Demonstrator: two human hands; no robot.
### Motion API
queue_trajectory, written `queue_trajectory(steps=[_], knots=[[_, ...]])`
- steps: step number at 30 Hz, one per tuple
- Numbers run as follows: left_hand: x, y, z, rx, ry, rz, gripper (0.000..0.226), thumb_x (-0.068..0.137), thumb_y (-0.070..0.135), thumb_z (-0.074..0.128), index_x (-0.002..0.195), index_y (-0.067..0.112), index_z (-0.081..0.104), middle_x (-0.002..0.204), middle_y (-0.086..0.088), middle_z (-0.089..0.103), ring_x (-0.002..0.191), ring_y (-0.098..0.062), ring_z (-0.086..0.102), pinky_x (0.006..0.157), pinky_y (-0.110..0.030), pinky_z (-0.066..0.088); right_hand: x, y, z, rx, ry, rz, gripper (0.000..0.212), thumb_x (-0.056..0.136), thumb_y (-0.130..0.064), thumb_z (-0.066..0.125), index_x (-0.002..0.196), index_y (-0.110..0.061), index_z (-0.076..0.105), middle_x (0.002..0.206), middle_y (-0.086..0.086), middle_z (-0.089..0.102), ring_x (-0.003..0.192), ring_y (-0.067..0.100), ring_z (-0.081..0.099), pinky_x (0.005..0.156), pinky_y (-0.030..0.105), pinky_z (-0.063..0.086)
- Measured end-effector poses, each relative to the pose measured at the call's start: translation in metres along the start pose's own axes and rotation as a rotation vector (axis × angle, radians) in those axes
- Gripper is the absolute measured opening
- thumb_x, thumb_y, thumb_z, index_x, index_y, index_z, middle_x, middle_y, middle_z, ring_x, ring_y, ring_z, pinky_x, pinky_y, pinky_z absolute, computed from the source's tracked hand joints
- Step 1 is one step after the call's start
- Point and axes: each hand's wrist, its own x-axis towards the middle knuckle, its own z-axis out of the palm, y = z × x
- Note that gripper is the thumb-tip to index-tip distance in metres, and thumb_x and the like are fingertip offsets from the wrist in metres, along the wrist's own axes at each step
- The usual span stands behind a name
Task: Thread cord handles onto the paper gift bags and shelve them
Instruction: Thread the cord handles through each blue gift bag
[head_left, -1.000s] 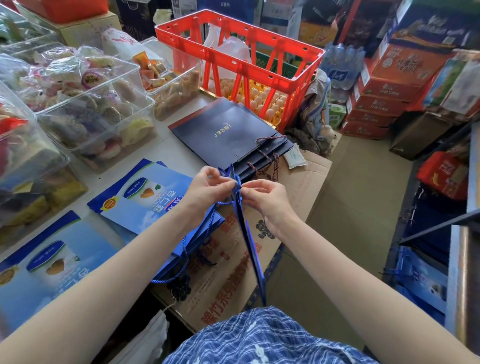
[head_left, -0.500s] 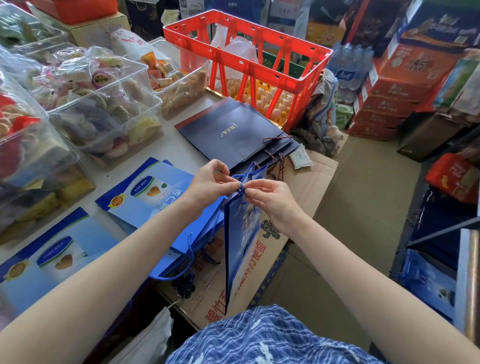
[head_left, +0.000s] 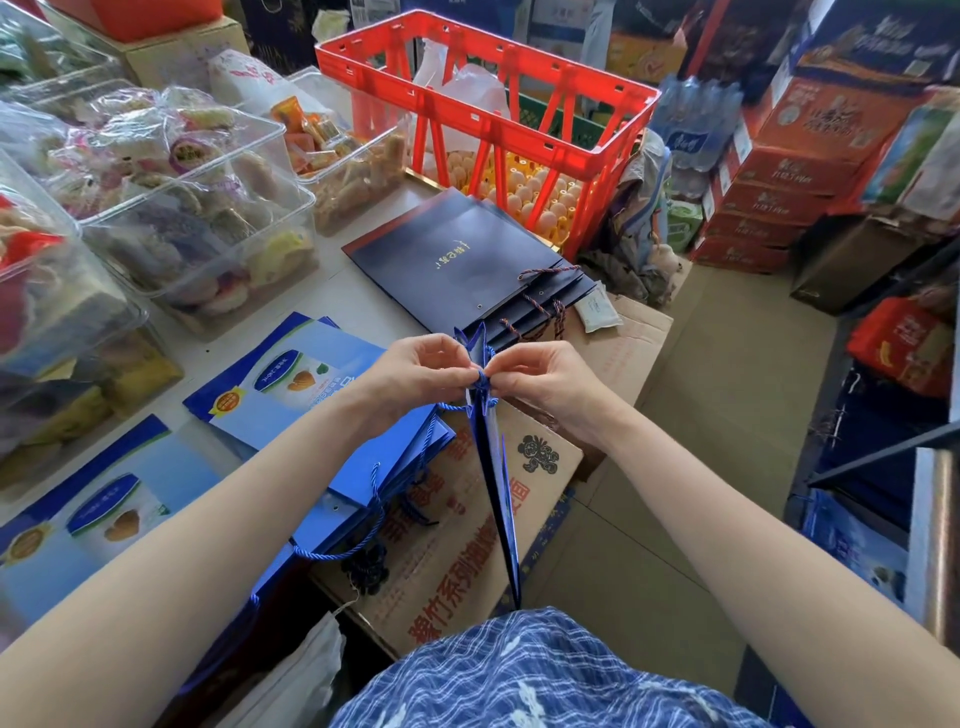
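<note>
A flat blue paper gift bag (head_left: 497, 483) stands edge-on in front of me, its top held between both hands. My left hand (head_left: 415, 366) and my right hand (head_left: 540, 376) pinch a blue cord (head_left: 482, 381) at the bag's top edge. The cord loops down to the left over a pile of light blue gift bags (head_left: 306, 384). A stack of dark navy bags (head_left: 467, 270) with twisted cord handles lies farther back on the table.
Clear plastic tubs of snacks (head_left: 171, 208) fill the table's left side. A red crate (head_left: 488, 104) stands behind the navy bags, over eggs. A cardboard box (head_left: 467, 525) sits under the bags. A metal shelf (head_left: 935, 519) is at the right; stacked cartons (head_left: 779, 171) stand beyond.
The held bag turned from showing its face half a second ago to edge-on again. Both hands stay pinched together at its top, slightly farther from me.
</note>
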Motion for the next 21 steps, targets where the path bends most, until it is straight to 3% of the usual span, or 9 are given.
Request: queue_trajectory(steps=[5, 8, 14, 17, 21], knots=[[0.002, -0.002, -0.001, 0.098, -0.018, -0.017, 0.01, 0.084, 0.006, 0.066, 0.078, 0.01, 0.059, 0.067, 0.002, 0.068, 0.061, -0.008, 0.06, 0.063, -0.017, 0.051, 0.0, -0.003, 0.0, 0.035, -0.023, 0.008, 0.015, 0.082, 0.006, 0.064, 0.091, -0.005, 0.067, 0.085, 0.01, 0.07, 0.077, 0.018, 0.068, 0.075, 0.025, 0.055], [0.004, -0.004, -0.001, 0.101, 0.041, -0.004, 0.008, 0.083, 0.009, 0.067, 0.079, 0.01, 0.06, 0.066, 0.002, 0.069, 0.059, -0.006, 0.061, 0.059, -0.016, 0.05, -0.001, -0.001, 0.004, 0.034, 0.009, 0.03, 0.026, 0.079, 0.0, 0.07, 0.104, -0.005, 0.064, 0.095, 0.013, 0.07, 0.084, 0.02, 0.068, 0.081, 0.027, 0.055], [0.005, -0.006, 0.007, 0.179, 0.065, 0.025, 0.013, 0.087, 0.018, 0.064, 0.078, 0.012, 0.058, 0.068, 0.0, 0.061, 0.06, -0.004, 0.053, 0.057, -0.013, 0.045, 0.0, -0.008, 0.014, -0.154, 0.088, -0.026, 0.013, 0.076, -0.005, 0.075, 0.086, -0.009, 0.067, 0.085, 0.008, 0.07, 0.079, 0.017, 0.068, 0.078, 0.025, 0.056], [0.001, -0.009, 0.007, 0.189, 0.054, 0.08, 0.006, 0.092, 0.016, 0.056, 0.087, 0.015, 0.059, 0.076, 0.005, 0.059, 0.062, 0.001, 0.052, 0.061, -0.011, 0.043, -0.001, -0.008, 0.011, -0.136, 0.155, -0.009, 0.009, 0.077, -0.004, 0.073, 0.085, -0.007, 0.07, 0.085, 0.011, 0.071, 0.077, 0.016, 0.067, 0.079, 0.029, 0.055], [-0.003, -0.01, 0.01, 0.355, -0.005, 0.096, 0.01, 0.093, 0.02, 0.055, 0.1, 0.024, 0.061, 0.078, 0.016, 0.053, 0.073, -0.005, 0.044, 0.064, -0.002, 0.037, -0.003, -0.012, 0.005, -0.205, 0.199, -0.033, 0.006, 0.075, -0.006, 0.076, 0.076, -0.011, 0.071, 0.074, 0.004, 0.07, 0.066, 0.007, 0.065, 0.068, 0.021, 0.053]])
